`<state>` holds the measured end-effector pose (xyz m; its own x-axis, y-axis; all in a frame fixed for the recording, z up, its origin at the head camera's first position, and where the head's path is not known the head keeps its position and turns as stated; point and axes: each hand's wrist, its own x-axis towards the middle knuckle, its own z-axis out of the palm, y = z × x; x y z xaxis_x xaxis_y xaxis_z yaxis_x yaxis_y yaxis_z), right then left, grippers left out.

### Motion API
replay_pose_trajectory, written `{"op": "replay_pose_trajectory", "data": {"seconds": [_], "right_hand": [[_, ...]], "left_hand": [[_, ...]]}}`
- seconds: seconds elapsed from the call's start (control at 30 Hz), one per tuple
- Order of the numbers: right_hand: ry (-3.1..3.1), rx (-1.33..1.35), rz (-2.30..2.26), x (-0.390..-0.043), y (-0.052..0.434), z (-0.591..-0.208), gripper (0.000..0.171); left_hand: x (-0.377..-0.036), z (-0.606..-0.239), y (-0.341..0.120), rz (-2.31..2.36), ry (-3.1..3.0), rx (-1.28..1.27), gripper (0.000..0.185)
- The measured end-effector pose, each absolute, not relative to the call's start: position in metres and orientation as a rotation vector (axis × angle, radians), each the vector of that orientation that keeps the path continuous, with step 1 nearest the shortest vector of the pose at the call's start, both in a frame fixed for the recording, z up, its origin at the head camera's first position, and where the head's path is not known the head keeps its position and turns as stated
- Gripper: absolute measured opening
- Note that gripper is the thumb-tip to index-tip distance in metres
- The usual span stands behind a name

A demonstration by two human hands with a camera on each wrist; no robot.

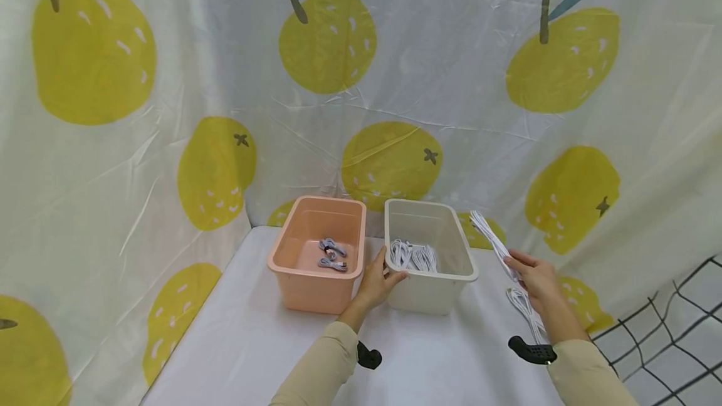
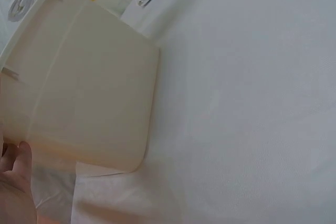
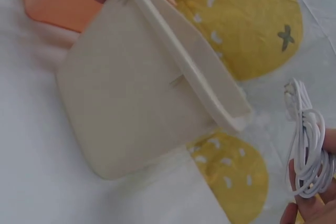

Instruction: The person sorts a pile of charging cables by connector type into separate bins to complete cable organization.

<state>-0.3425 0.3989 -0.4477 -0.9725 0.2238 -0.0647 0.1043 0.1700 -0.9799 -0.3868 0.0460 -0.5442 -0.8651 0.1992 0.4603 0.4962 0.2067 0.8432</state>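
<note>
A cream plastic bin (image 1: 429, 296) stands on the table, with bundled white cables (image 1: 423, 259) lying inside near its front. At the bin's front left corner my left hand (image 1: 376, 282) grips the rim; in the left wrist view its fingers show only at the edge. To the right of the bin, my right hand (image 1: 537, 277) holds a coiled bundle of white cable (image 3: 308, 150) up in the air between thumb and fingers. Beneath that hand, another white cable bundle (image 1: 521, 302) lies on the table.
An orange bin (image 1: 316, 293) with several grey cable bundles (image 1: 331, 255) in it stands just left of the cream one. A fruit-print curtain (image 1: 451, 80) hangs behind the white table (image 1: 242, 343). Black wire mesh (image 1: 665, 324) is at the right.
</note>
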Motion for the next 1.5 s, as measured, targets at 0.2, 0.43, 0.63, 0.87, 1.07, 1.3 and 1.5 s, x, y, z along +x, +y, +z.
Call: {"op": "replay_pose_trajectory", "data": {"seconds": [0.2,0.43,0.63,0.87,1.07,1.3,1.5], "right_hand": [[-2.363,-0.338,1.835,-0.348,0.380,-0.441,0.069],[-2.350,-0.284,1.713,-0.373,0.347,-0.442,0.059],[-2.290,-0.276,1.609,-0.394,0.310,-0.441,0.048],[-2.588,-0.142,1.426,-0.421,0.291,-0.443,0.077],[-2.720,0.027,1.319,-0.422,0.289,-0.442,0.074],[-2.717,0.087,1.319,-0.420,0.292,-0.438,0.068],[-2.713,0.189,1.266,-0.406,0.301,-0.431,0.064]], "left_hand": [[-0.386,-0.545,0.048,-1.753,-2.252,-0.644,0.090],[-0.389,-0.547,0.048,-1.765,-2.246,-0.597,0.091],[-0.389,-0.546,0.046,-1.756,-2.246,-0.589,0.090],[-0.386,-0.543,0.046,-1.760,-2.239,-0.607,0.088],[-0.387,-0.543,0.045,-1.768,-2.250,-0.613,0.089],[-0.390,-0.540,0.043,-1.761,-2.251,-0.576,0.091],[-0.388,-0.544,0.046,-1.776,-2.254,-0.605,0.092]]}}
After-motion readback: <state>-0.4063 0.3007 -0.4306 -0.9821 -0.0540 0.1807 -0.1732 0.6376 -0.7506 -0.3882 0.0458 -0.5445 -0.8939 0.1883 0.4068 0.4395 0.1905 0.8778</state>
